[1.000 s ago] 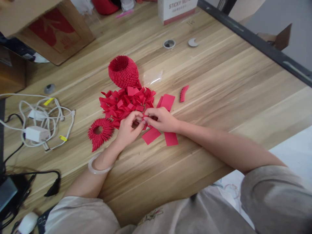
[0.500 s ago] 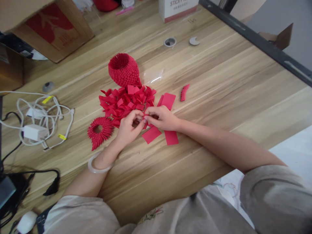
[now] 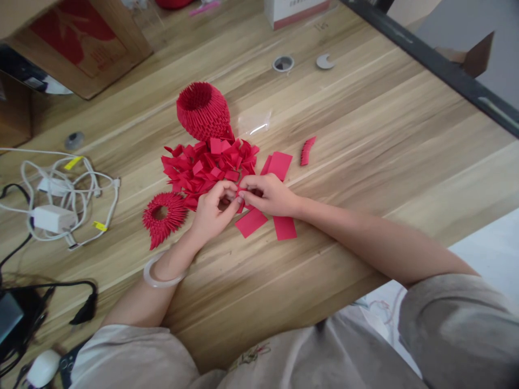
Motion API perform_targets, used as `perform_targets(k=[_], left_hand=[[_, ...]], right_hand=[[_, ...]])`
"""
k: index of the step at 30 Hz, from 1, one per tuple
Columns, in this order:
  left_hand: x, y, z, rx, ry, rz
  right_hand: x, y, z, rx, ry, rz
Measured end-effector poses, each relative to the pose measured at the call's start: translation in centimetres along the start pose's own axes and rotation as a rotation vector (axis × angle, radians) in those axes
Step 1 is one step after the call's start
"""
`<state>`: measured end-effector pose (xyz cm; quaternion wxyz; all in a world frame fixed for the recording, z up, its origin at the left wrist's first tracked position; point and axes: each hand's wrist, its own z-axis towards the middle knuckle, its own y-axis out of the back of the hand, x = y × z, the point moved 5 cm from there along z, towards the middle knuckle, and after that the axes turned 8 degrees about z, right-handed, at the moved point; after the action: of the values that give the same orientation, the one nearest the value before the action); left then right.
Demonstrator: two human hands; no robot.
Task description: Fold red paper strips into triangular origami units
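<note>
Between the fingertips of my left hand (image 3: 215, 210) and my right hand (image 3: 270, 195) is a small red paper piece (image 3: 240, 192), mostly covered by the fingers. Both hands pinch it from either side. Just beyond them lies a heap of folded red paper pieces (image 3: 206, 165). Flat red paper slips (image 3: 251, 222) rest under and beside my right hand. A round red paper vessel (image 3: 204, 112), open at the top, stands behind the heap. Left of my left hand lies a spiky red paper ring (image 3: 164, 216) with a pointed end.
A short curved red strip (image 3: 307, 151) lies right of the slips. Tangled white cables with a charger (image 3: 54, 219) are at the left. A cardboard box (image 3: 89, 48) stands back left, a white box (image 3: 294, 11) at the back. Clear plastic (image 3: 255, 123) lies beside the vessel.
The view has shifted slightly, so the objects on the table appear a little higher and to the left. Both hands keep their pinch, with hardly any change in the fingers.
</note>
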<state>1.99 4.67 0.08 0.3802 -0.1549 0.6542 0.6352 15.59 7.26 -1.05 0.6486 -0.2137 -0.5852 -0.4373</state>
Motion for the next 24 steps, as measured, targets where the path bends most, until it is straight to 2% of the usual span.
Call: perform_targets(k=[24], left_hand=[[-0.12,0.06,-0.01,-0.004,0.005,0.002]], right_hand=[[0.09,0.03,0.01,0.014,-0.002,-0.022]])
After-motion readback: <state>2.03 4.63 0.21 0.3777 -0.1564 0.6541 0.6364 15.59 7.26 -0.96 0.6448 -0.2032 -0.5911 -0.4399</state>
